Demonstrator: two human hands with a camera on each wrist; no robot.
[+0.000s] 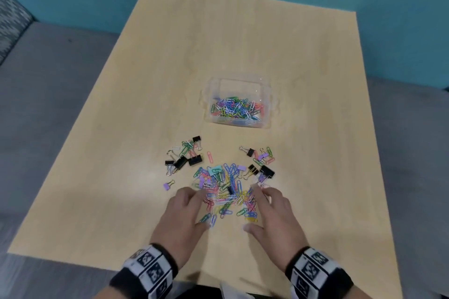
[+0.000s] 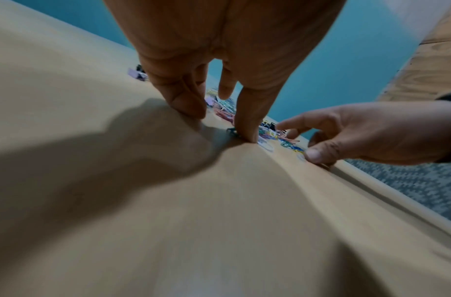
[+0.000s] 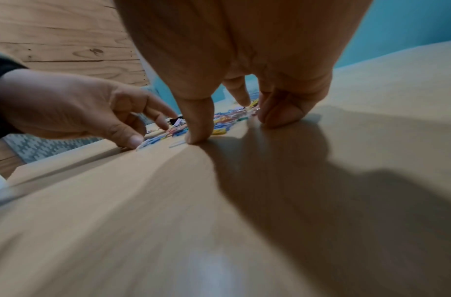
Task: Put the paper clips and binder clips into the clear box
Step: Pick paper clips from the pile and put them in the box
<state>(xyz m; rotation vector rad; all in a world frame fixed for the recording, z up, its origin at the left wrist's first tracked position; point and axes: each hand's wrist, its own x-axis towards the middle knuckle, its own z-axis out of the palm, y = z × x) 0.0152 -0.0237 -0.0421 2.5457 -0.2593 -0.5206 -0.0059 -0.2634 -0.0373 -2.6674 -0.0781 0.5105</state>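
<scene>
I am resting my left hand [image 1: 181, 219] and right hand [image 1: 273, 217], fingers loosely spread and grasping nothing, around the pile of colourful wire paper clips [image 1: 224, 193] at lower centre. Black binder clips [image 1: 184, 161] are lying just above it, and the clear plastic box [image 1: 239, 102], already holding paper clips, is standing at the centre of the light wooden table [image 1: 145, 104].

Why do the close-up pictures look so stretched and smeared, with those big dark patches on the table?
Both wrist views are very wide-angle, so the table bulges and blurs near the lens; the dark patches are shadows cast by the left hand and right hand. The head view is sharper, with slight blur on the fingers.
</scene>
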